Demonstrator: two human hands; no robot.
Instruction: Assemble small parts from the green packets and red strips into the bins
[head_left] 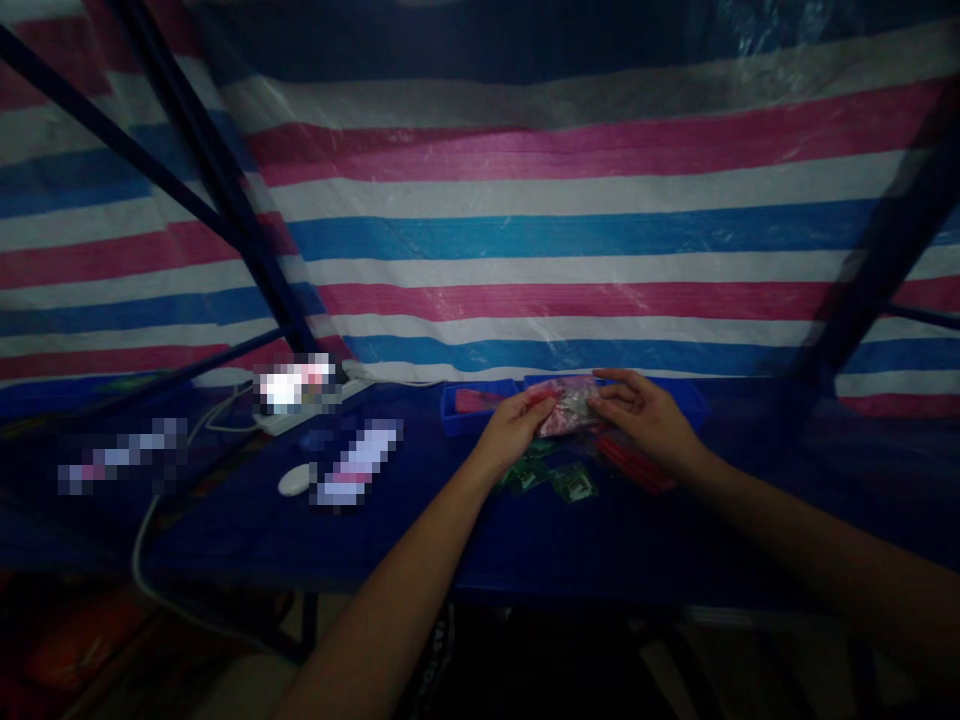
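Between my two hands is a pinkish clear plastic bag (568, 406), held up over the table in front of the blue bins. My left hand (516, 425) is closed on the bag's left side, thumb on top. At the bag's right edge, my right hand (649, 420) pinches it with thumb and fingers. Small green items in clear packets (574, 482) lie on the table just below. A bundle of red strips or bags (637, 466) sits under my right hand, partly covered by it. What the bag contains is too dim to make out.
Two blue bins (465, 422) stand at the back, the left one with red items in it. To the left are a white power strip (307, 408), a round white object (298, 480) and a white cable (142, 545). Blue frame posts (202, 180) rise before a striped sheet.
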